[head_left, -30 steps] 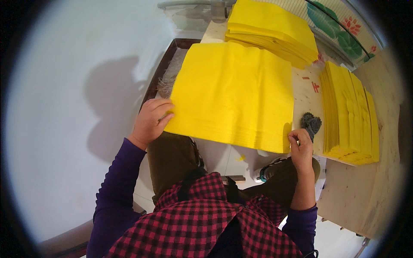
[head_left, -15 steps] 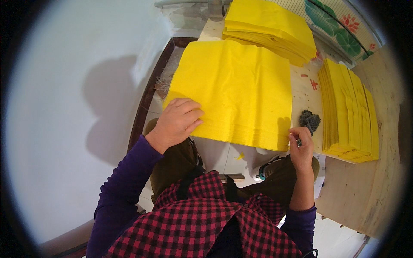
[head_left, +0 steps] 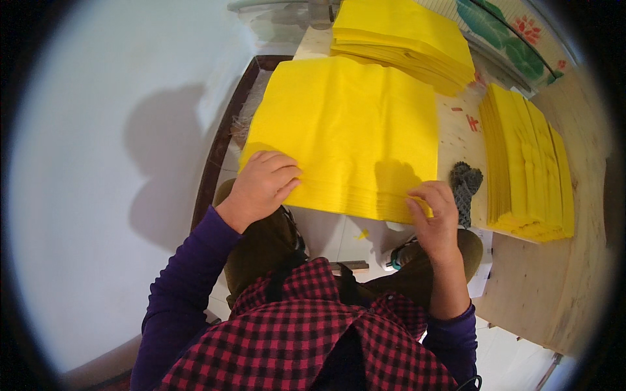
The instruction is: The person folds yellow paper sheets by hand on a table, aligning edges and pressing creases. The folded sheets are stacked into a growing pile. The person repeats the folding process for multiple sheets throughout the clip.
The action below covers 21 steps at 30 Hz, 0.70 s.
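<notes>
Pale wood shows on the worktop (head_left: 448, 140), with a white wall (head_left: 72, 189) to the left. Directly in front of the person lie the yellow sheets (head_left: 345, 124), spread broad and flat, with soft creases running away from the body. Fine parallel lines along the near edge look like staggered layers, so the edges seem not yet even. How much of the sheets rests on the worktop is hidden.

The left hand (head_left: 259, 186) lies over the near left corner, fingers bent on top; whether its grip pinches anything, I cannot tell. The right hand (head_left: 435, 212) is at the near right corner, thumb and fingertips close together with yellow between; whether that grip is closed on the layers is unclear too.

As far as shows, handling of these sheets is partway: they are laid out, but separate from the two piles. The back pile (head_left: 401, 32) is stacked just behind them, and the right pile (head_left: 521, 163) stands in several bunches. Whether either is finished or waiting cannot be judged.

Between the sheets and the right pile are a grey cloth (head_left: 464, 189) and some red marks (head_left: 473, 122). Further out, a lotus-patterned panel (head_left: 499, 36) closes off the far right. Below, a yellow scrap (head_left: 362, 234) lies on the white tiled floor (head_left: 329, 238).
</notes>
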Motion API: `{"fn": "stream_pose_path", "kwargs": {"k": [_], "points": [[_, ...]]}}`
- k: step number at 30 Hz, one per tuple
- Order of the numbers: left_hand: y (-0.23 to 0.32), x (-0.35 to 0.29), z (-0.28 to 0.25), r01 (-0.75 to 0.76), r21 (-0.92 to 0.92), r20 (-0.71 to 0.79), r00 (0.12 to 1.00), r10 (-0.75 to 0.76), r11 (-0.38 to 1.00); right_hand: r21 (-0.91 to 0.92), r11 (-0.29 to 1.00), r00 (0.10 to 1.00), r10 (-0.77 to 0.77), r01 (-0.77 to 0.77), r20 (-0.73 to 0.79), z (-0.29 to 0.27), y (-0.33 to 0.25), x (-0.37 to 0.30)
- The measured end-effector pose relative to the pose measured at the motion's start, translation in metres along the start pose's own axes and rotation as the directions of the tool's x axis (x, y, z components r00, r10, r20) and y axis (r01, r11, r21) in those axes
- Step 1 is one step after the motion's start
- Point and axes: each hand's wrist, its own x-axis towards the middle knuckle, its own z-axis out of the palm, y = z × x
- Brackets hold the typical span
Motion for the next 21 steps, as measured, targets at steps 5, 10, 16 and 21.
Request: {"fn": "stream_pose_path", "kwargs": {"k": [5, 10, 16, 21], "points": [[0.0, 0.002, 0.0, 0.005, 0.0, -0.005, 1.0, -0.005, 1.0, -0.047, 0.995, 0.991, -0.083, 0.089, 0.104, 0.019, -0.014, 0.018], [0.0, 0.003, -0.001, 0.0, -0.007, -0.013, 1.0, 0.0, 1.0, -0.096, 0.983, 0.975, -0.137, 0.156, 0.175, 0.027, -0.017, 0.028], [-0.001, 0.003, -0.001, 0.008, -0.005, -0.009, 1.0, -0.008, 1.0, -0.204, 0.949, 0.957, -0.199, 0.242, 0.211, 0.031, -0.021, 0.03], [-0.001, 0.003, 0.0, 0.004, 0.002, -0.014, 1.0, -0.004, 1.0, -0.282, 0.907, 0.938, -0.248, 0.312, 0.241, 0.036, -0.019, 0.03]]}}
